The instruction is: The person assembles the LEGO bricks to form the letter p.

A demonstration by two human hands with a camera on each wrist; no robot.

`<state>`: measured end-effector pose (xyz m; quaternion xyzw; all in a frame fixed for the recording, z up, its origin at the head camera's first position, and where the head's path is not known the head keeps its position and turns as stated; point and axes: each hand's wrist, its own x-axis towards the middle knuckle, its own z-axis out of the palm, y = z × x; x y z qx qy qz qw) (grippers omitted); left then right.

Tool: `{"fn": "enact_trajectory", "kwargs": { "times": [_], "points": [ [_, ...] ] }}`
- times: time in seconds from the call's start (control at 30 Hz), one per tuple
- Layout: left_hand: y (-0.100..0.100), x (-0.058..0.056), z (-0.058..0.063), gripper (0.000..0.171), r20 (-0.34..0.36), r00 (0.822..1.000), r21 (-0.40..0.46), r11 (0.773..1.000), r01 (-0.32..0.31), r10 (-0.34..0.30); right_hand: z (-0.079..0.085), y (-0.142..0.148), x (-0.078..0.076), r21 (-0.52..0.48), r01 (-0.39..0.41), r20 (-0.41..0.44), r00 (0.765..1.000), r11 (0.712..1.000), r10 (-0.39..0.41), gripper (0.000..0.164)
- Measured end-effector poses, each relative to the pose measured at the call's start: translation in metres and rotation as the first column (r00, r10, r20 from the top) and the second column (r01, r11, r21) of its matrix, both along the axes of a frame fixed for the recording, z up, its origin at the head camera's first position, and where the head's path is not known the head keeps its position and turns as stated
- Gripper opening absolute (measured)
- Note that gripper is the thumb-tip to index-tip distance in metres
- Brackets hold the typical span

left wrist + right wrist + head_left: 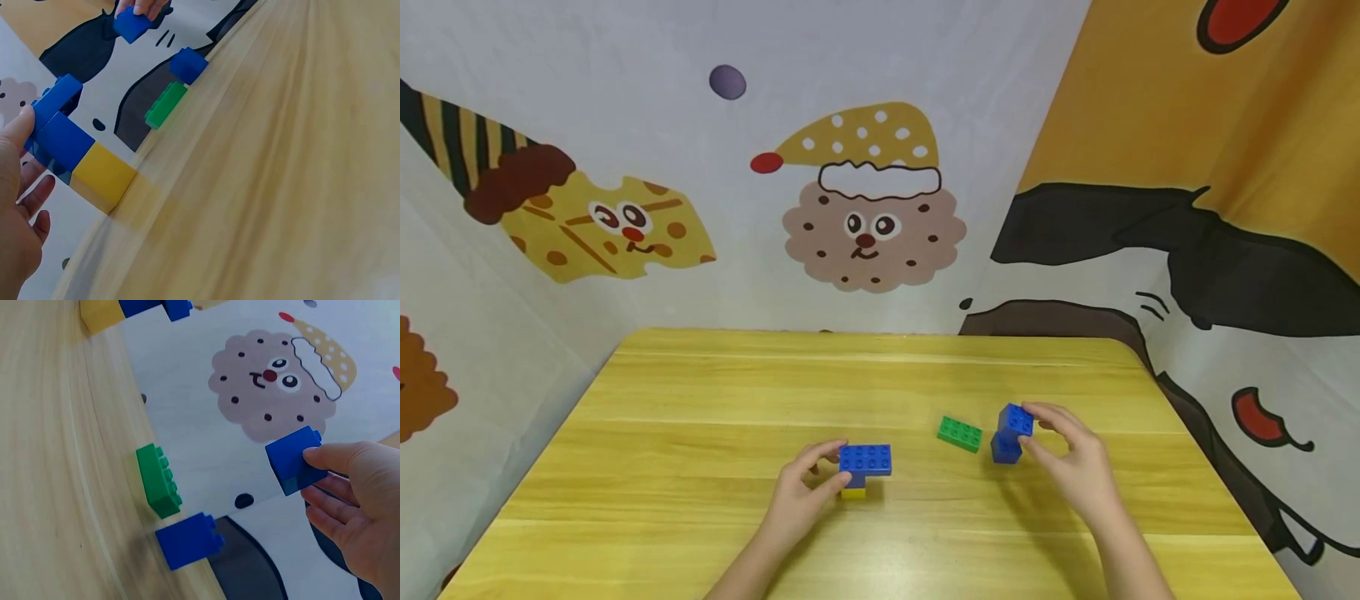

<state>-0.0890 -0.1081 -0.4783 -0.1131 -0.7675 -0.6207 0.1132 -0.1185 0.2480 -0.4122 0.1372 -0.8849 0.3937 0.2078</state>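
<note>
Left hand (797, 492): lower middle of the head view, thumb and fingertips pinching the left end of a blue 2x4 brick (866, 460). That brick is the top of a three-high stack: a second blue brick (65, 140) under it, yellow brick (103, 178) at the bottom, standing on the table. Top brick overhangs to the right in the head view. In the left wrist view the stack sits left of centre, tilted by the camera angle, other fingers partly hidden behind it.

Right hand (1078, 462): lower right of the head view, grasping a blue 2x2 brick (294, 461) between thumb and fingers, studs up. Held clear of the table; the right wrist view (right of centre) shows a gap between it and the blue brick below.

Loose on the wood-grain table (700, 392): one blue brick (189, 540), studs up, lower middle of the right wrist view; green 2x4 brick (958, 434), studs up, just beside it, to its left in the head view and between the two hands.

Background: printed cloth (625, 50) behind the table, cookie figure in a dotted hat (874, 225) at upper middle of the head view, cheese figure (655, 229) at upper left.
</note>
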Motion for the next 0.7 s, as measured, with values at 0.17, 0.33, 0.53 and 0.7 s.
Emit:
{"fn": "enact_trajectory", "kwargs": {
  "times": [0.17,0.33,0.53,0.7],
  "points": [
    [0.004,0.002,0.005,0.037,-0.015,1.0,-0.002,1.0,-0.012,0.012,0.005,-0.01,0.004,-0.029,-0.039,-0.026,0.999,0.999,0.038,0.047],
    [0.006,0.01,0.024,0.034,-0.029,1.0,-0.002,1.0,0.0,0.0,0.01,-0.022,0.008,-0.063,-0.086,-0.046,0.996,0.994,0.083,0.048],
    [0.007,0.009,0.021,0.034,0.0,1.0,0.02,1.0,-0.021,0.021,0.017,-0.041,0.009,-0.076,-0.156,-0.055,0.987,0.985,0.152,0.049],
    [0.003,0.003,0.004,0.036,0.027,0.999,0.02,1.0,-0.023,0.022,0.021,-0.055,0.009,-0.048,-0.216,-0.095,0.973,0.975,0.211,0.049]
  ]
}}
